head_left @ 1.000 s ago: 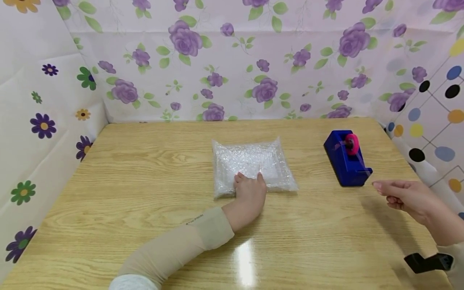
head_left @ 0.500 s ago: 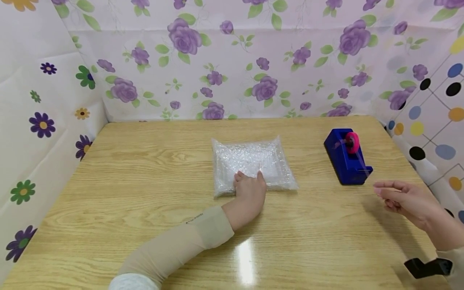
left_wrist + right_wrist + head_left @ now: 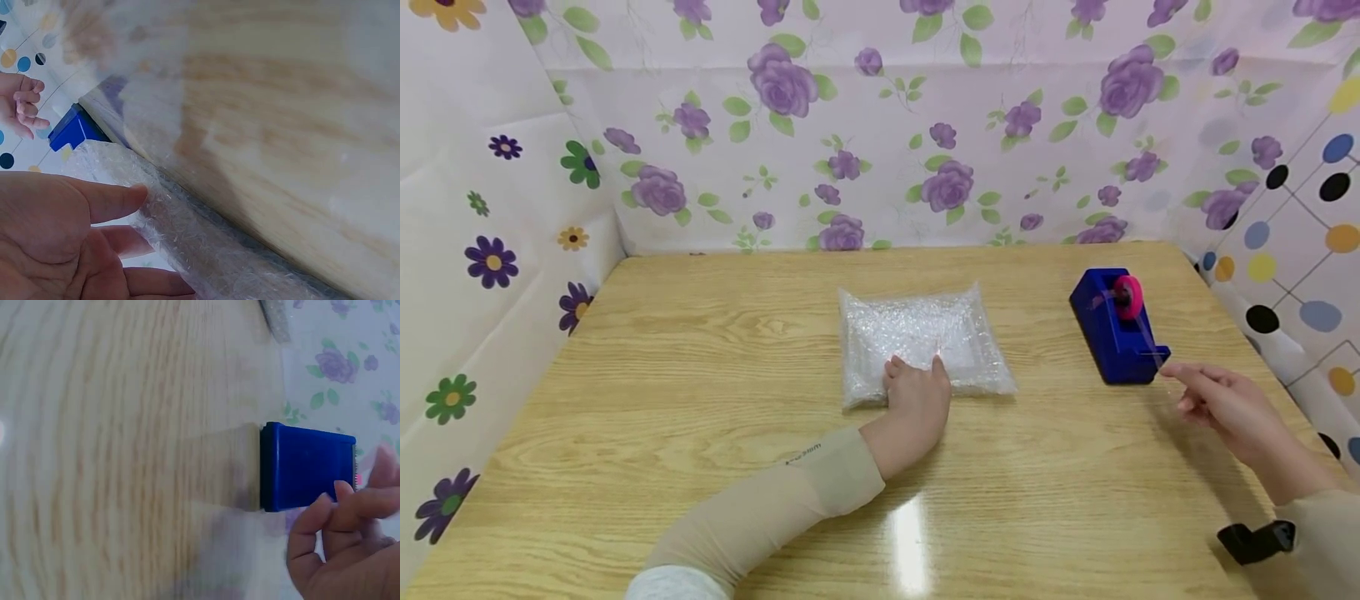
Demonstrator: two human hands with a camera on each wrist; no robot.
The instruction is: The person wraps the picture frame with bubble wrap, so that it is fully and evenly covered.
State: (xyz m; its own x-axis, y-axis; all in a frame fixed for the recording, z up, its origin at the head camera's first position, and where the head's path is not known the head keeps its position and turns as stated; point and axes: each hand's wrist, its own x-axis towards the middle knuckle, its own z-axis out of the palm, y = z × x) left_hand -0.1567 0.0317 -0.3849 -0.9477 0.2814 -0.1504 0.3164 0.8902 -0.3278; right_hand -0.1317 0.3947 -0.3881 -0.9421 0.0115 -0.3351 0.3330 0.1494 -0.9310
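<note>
A flat bubble-wrap package (image 3: 917, 321) lies on the wooden table, with its far corners sticking up. My left hand (image 3: 917, 408) rests on its near edge, and in the left wrist view the thumb (image 3: 119, 203) and fingers are fairly straight against the bubble wrap. Off to the right stands a blue tape dispenser (image 3: 1112, 329) with a pink-cored roll of clear tape (image 3: 1127, 297). My right hand (image 3: 1232, 408) is at its front, fingertips by the tape's free end. In the left wrist view its thumb and finger look slightly apart. The right wrist view blurs those fingertips.
Bare wood of the table (image 3: 700, 375) surrounds the package. A flowered sheet (image 3: 880, 125) hangs along the back edge, with patterned sheets at both sides. A black strap piece (image 3: 1255, 542) juts from my right sleeve.
My right hand drops slightly and its thumb and finger part, then it moves up and left to the tape's free end. The left hand, the package and the dispenser stay put.
</note>
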